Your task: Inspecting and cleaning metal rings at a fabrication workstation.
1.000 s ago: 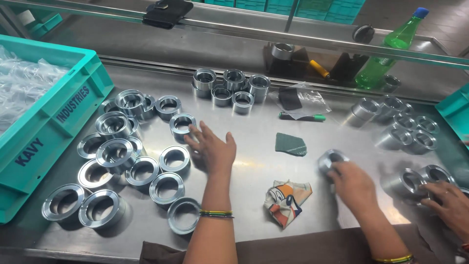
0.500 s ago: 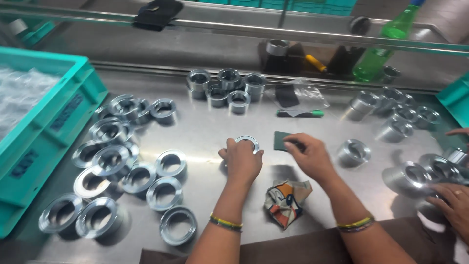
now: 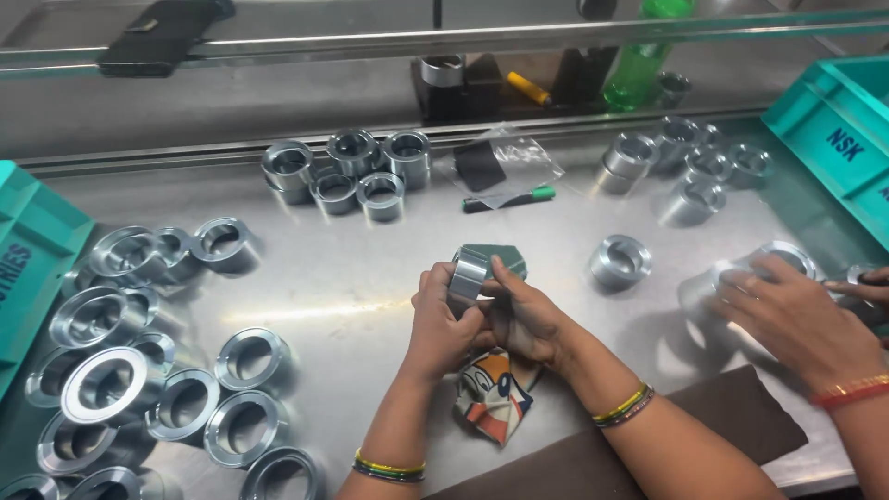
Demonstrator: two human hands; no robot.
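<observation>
Steel covers the whole bench (image 3: 370,278), and over its middle both of the person's hands meet around one metal ring (image 3: 469,274). The left hand (image 3: 443,319) curls its fingers and thumb round the ring's near side, pinching it on edge. The right hand (image 3: 528,315) closes from the 3 o'clock side, fingertips pressed to the ring and to a dark green pad (image 3: 505,259) tucked just behind it. Below the hands, at 6 o'clock, a patterned cloth (image 3: 491,393) lies flat on the bench, and a brown mat (image 3: 732,417) laps the near edge.

At 9 o'clock a crowded heap of wide rings (image 3: 139,361) runs down to the near-left edge, hard against a teal crate (image 3: 28,250). At 12 o'clock a small cluster of rings (image 3: 347,167) sits by the back rail, with a green marker (image 3: 509,197) and a clear bag (image 3: 509,162) just right of it. A single ring (image 3: 620,261) stands alone at 2 o'clock. Bare steel lies open between the hands and both ring groups. At 3 o'clock another person's hand (image 3: 787,310) rests spread on rings near a second teal crate (image 3: 833,139).
</observation>
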